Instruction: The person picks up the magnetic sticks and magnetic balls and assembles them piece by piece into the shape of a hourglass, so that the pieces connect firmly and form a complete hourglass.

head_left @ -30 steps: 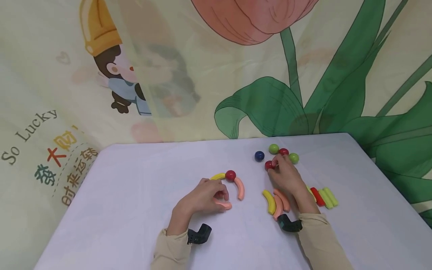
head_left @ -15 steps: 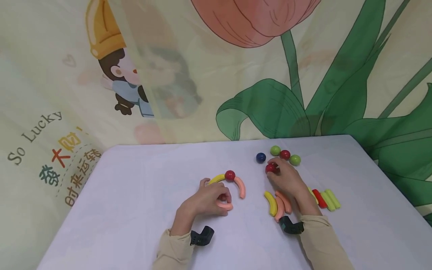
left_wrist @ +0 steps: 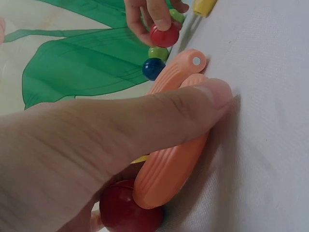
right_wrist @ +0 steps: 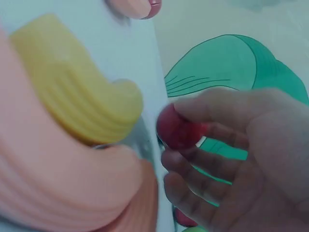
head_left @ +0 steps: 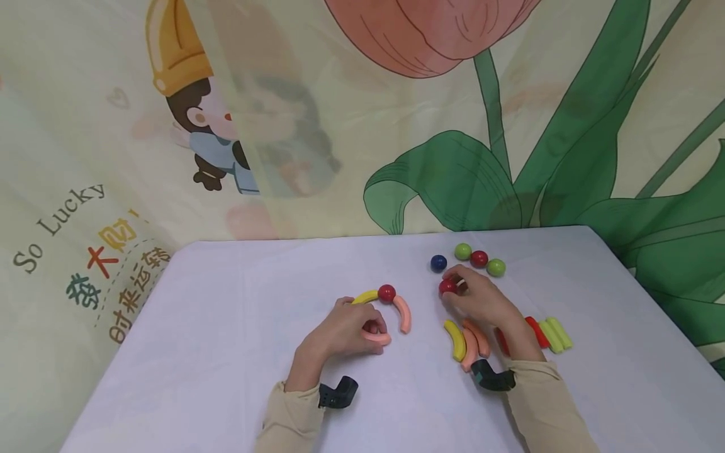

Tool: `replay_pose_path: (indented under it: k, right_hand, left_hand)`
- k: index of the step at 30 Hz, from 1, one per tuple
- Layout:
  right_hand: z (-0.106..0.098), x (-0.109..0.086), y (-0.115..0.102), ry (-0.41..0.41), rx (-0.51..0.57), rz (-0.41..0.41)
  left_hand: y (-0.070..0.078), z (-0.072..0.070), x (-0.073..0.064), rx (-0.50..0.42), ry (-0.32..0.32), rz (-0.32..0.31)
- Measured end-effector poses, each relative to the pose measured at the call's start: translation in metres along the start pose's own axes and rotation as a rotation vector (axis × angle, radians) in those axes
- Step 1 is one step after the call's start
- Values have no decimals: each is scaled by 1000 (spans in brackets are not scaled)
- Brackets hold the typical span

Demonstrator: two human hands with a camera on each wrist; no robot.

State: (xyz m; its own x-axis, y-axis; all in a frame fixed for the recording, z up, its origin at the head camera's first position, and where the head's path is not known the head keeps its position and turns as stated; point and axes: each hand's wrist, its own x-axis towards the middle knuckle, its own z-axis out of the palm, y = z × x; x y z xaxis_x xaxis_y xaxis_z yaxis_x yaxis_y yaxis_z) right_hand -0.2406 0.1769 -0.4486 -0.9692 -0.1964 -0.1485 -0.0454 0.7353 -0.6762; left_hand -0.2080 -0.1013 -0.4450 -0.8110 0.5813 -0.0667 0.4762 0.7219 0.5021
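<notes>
My left hand (head_left: pixel 342 330) pinches a pink curved stick (head_left: pixel 378 338), the thumb lying across it in the left wrist view. One end of that stick meets a red ball (left_wrist: pixel 128 210), partly covered by my hand. Beyond my left fingers, a yellow curved stick (head_left: pixel 367 296), a red ball (head_left: pixel 387 293) and another pink curved stick (head_left: pixel 403 314) form an arc, the ball between the two sticks. My right hand (head_left: pixel 487 305) holds a separate red ball (head_left: pixel 447 287) between thumb and fingers, also visible in the right wrist view.
Behind my right hand lie a blue ball (head_left: pixel 438 263), two green balls (head_left: pixel 496 267) and a red ball (head_left: pixel 479 258). Nearer are a yellow curved stick (head_left: pixel 455 340) and pink ones (head_left: pixel 471 349). Straight red (head_left: pixel 537 332) and green sticks (head_left: pixel 552 335) lie right of my forearm.
My right hand has taken hold of the red ball and drawn it slightly left and toward me, away from the other balls. The left hand stays nearly in place on the pink stick.
</notes>
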Motion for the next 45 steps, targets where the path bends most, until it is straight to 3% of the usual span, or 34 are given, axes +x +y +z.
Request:
replay_pose_path:
  k: [6,17,26,33,41,45]
  right_hand:
    - [-1,-1,-5,-77,-17,-54]
    - [3,-4,-14,-116,-3,-114]
    - [11,-6,-27,-154,28,-236]
    - [18,-10,-33,-189,42,-259]
    - [24,-10,-42,-218,57,-377]
    - [28,-11,-47,-222,62,-387]
  left_hand:
    - [-2,-1,-1,0,14,13]
    - [-8,-6,-8,-33,49,67]
    - [-10,-13,-8,-208,14,8]
    - [-11,-14,-9,-236,1,9]
    - [-13,-16,-10,-264,6,26]
    - [-14,-17,-10,-276,3,23]
